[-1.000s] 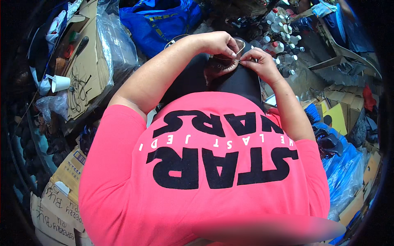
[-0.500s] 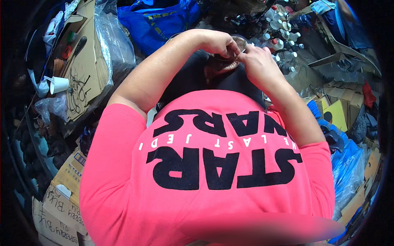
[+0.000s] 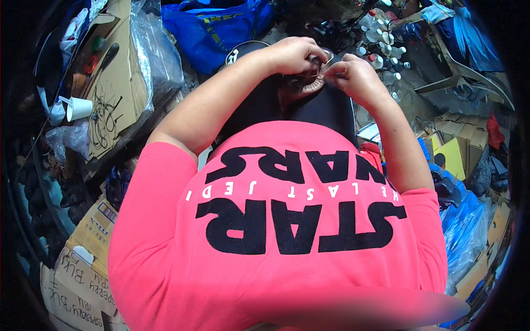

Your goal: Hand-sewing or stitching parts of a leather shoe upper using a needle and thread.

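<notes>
Swung outward over the past half second, your right hand (image 3: pixel 360 80) now sits turned, just right of your left hand (image 3: pixel 298 56). From the head view, a brown shoe (image 3: pixel 310 88) rests on your dark lap (image 3: pixel 248 102) at the scene's far middle, its pale, ridged edge showing below your fingers. Your right thumb and forefinger meet in a pinch beside that edge; anything between them is too fine to make out. Your left fingers curl over the shoe's far part, tips partly hidden, so whether they clamp it cannot be told. It looks light, with a pliant upper, a firmer edge and little slip; that edge seems your best hold. Far left lies a blue bag (image 3: pixel 218 36); far right, bottles (image 3: pixel 381 37); left, a white cup (image 3: pixel 80 110) near cardboard (image 3: pixel 126 71).
</notes>
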Motion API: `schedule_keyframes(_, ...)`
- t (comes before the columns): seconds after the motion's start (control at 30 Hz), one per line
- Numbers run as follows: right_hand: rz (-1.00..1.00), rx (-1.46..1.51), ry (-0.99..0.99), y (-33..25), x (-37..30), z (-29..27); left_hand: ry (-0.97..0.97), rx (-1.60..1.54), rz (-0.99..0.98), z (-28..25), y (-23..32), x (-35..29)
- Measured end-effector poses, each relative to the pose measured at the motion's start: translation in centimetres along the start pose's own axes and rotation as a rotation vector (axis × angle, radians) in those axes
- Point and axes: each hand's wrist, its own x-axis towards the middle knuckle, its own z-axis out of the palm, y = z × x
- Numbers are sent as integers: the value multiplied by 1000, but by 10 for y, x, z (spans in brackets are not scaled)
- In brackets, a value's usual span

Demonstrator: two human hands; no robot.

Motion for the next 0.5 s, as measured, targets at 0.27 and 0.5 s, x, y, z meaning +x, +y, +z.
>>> schedule_keyframes(0.27,-64,-51,16,-4,-12,5,-309,-306,-253,-5,8,9)
schedule_keyframes(0.5,-11,-60,2,-9,-18,9,-457,-425,-242,1,-7,12)
